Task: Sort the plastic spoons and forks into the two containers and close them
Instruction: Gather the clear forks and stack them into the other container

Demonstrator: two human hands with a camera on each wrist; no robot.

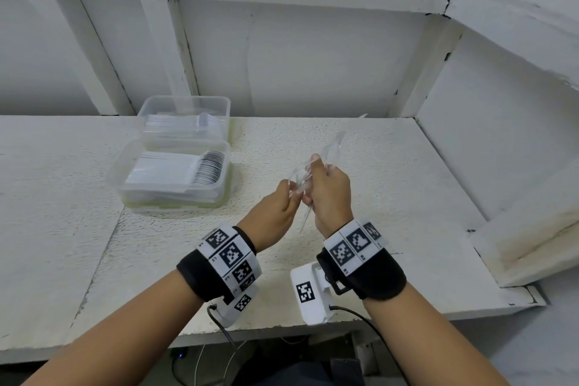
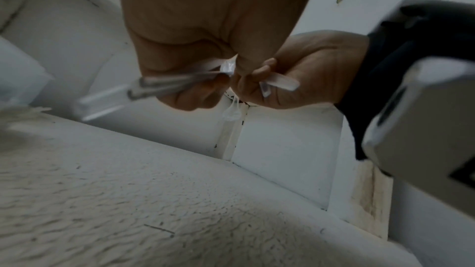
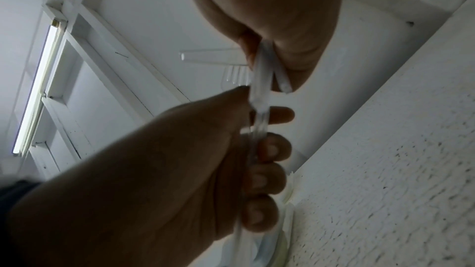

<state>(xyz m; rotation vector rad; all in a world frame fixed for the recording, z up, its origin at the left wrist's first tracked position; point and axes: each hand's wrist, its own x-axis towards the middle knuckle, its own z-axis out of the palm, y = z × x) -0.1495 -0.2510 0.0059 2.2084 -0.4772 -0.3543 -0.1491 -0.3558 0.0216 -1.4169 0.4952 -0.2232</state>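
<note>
hands together above table (image 1: 391, 182). right hand (image 1: 330, 194) fist round cutlery (image 1: 333, 147), long axis upright, tilted away-right. left hand (image 1: 275, 213) pinches utensils w/ curled fingers. containers (image 1: 175, 175) left, open.

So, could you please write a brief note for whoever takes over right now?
Left hand and right hand both grip one bunch of clear cutlery above the table; fork tines show in the right wrist view.
Near container and far container sit at left, both open and holding stacked cutlery.
Left: sort the held bunch, then close both.
</note>
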